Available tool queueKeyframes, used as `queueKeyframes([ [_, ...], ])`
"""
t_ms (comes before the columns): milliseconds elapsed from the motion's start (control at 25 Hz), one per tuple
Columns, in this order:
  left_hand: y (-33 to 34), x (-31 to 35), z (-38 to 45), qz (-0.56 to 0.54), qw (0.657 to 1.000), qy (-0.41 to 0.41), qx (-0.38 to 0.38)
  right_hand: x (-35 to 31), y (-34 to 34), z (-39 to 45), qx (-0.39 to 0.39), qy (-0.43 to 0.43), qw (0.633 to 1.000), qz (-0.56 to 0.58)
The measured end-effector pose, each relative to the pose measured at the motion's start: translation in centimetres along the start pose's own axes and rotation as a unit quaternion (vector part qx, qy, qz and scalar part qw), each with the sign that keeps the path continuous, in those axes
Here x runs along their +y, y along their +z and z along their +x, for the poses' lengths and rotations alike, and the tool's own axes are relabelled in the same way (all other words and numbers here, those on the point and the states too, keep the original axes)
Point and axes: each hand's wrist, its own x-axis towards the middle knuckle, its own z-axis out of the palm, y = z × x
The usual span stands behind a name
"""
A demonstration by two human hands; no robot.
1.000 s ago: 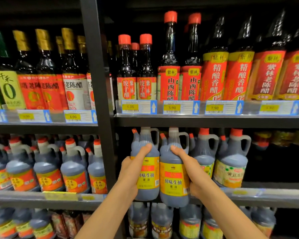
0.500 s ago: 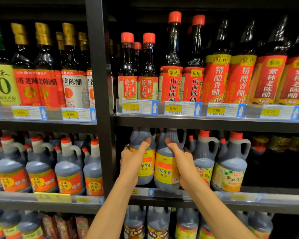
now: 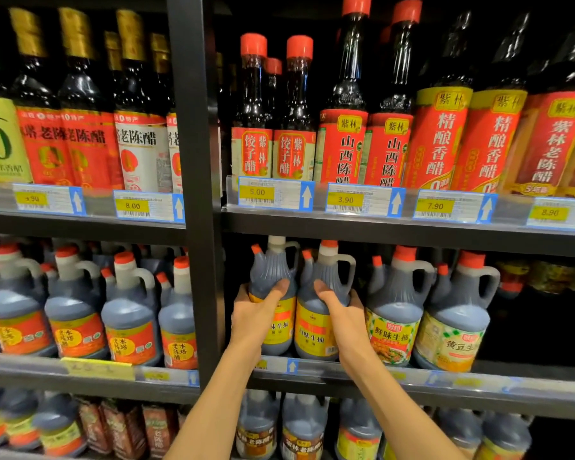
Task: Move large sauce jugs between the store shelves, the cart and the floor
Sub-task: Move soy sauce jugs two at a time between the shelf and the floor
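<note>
Yellow-labelled dark soy sauce jugs are standing side by side on the middle shelf (image 3: 329, 368), just right of the black upright post (image 3: 196, 194). The left hand (image 3: 258, 315) is gripping the left jug (image 3: 273, 293) round its shoulder, thumb lying across the front and fingers wrapping behind. The right hand (image 3: 341, 312) is gripping the right jug (image 3: 319, 313) the same way, its fingers sitting between that jug and the green-checked-label jug (image 3: 395, 317) next to it.
</note>
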Motion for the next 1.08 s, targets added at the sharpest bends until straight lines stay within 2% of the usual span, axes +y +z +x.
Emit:
queueKeyframes([
  [240, -0.5, -0.1, -0.6, 0.040, 0.999, -0.006, 0.007, 0.4, -0.9, 0.3, -0.032, 0.007, 0.999, -0.025],
  [360, -0.8, 0.1, -1.6, 0.086, 0.995, 0.041, 0.031, -0.1, -1.5, -0.3, -0.049, 0.033, 0.998, -0.032],
  [440, -0.8, 0.0, -2.2, 0.119, 0.990, 0.056, 0.056, -0.3, -1.2, -0.8, -0.018, 0.042, 0.999, -0.024],
  [600, 0.2, -0.4, -3.3, 0.152, 0.986, 0.023, 0.064, 0.5, -0.3, -2.0, 0.047, 0.024, 0.996, -0.070],
  [760, 0.4, -0.6, -2.5, 0.125, 0.989, 0.030, 0.070, 1.0, 0.1, -1.8, 0.070, 0.003, 0.993, -0.097],
  [1080, 0.8, 0.1, 0.4, 0.084, 0.994, 0.046, 0.056, 1.5, 0.4, 0.7, 0.059, -0.026, 0.995, -0.070],
])
